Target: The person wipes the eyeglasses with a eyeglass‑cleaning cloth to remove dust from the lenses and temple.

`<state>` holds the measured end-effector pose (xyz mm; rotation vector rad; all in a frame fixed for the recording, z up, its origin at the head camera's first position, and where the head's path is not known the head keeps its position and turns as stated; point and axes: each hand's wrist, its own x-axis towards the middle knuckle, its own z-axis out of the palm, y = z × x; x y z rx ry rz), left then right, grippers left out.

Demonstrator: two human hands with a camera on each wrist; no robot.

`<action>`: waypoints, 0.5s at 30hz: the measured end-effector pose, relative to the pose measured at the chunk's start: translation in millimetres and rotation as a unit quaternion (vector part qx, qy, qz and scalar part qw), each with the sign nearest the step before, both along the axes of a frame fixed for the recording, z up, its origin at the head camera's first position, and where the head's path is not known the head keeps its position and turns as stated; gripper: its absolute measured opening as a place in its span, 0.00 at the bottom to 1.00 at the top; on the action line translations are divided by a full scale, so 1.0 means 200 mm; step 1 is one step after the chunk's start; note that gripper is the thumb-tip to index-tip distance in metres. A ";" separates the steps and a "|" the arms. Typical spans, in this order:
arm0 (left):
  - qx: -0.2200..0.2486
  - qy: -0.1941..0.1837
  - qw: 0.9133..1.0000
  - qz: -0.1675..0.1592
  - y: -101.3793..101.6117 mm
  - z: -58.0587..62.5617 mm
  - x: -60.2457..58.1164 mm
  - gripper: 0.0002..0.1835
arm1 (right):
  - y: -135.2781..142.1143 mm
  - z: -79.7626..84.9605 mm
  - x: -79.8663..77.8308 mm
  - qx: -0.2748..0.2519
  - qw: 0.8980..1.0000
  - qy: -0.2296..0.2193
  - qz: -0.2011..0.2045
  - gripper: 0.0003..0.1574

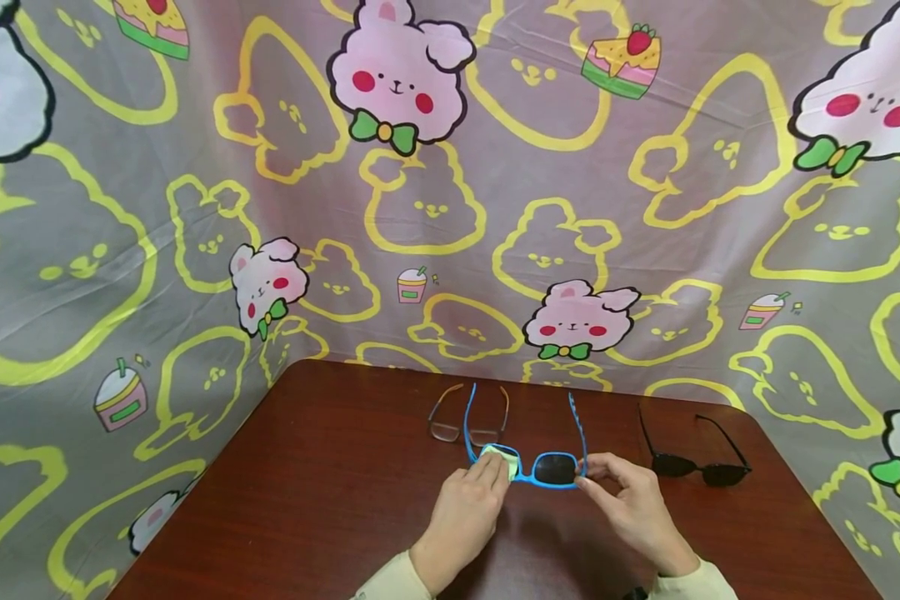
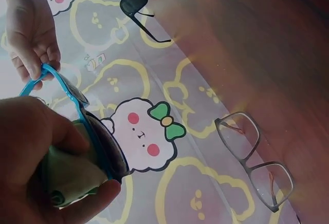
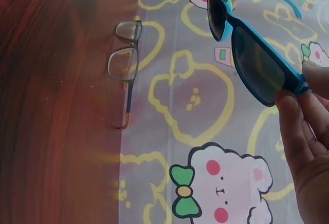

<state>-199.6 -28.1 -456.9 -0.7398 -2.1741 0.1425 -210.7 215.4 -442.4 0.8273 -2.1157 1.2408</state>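
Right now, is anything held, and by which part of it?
Blue sunglasses: the right hand pinches one outer frame corner; the left hand holds a pale green cloth against the opposite lens.

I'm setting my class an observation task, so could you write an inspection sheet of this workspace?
Surface: reddish-brown table.
Job's things: blue sunglasses, unfolded; pale green cloth against one lens.
Clutter: clear-lens glasses and black sunglasses, both unfolded on the table.
Grippers: bare hands; left hand holds the cloth to the lens, right hand pinches the blue sunglasses' other end.
Cables: nothing seen.
Surroundings: cartoon-printed fabric behind and beside the table.
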 end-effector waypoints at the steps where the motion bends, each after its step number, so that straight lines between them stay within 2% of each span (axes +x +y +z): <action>1: 0.004 0.003 1.000 0.002 0.00 0.00 0.00 0.21 | 0.00 0.00 0.00 0.001 1.000 -0.001 0.001 0.22; 4: 0.021 0.014 1.000 0.007 0.00 -0.01 -0.01 0.23 | -0.02 0.01 0.01 0.003 1.000 0.000 0.001 0.23; 8: 0.041 0.022 0.999 0.007 0.00 -0.02 -0.02 0.21 | -0.05 0.08 0.04 0.003 1.000 0.006 0.002 0.21; 12: 0.046 0.013 0.999 -0.002 0.00 -0.02 -0.02 0.21 | -0.06 0.15 0.08 0.010 1.000 -0.007 0.003 0.19; 15: 0.047 0.006 0.999 -0.003 0.00 -0.01 -0.02 0.22 | -0.06 0.17 0.09 0.016 1.000 -0.019 0.007 0.18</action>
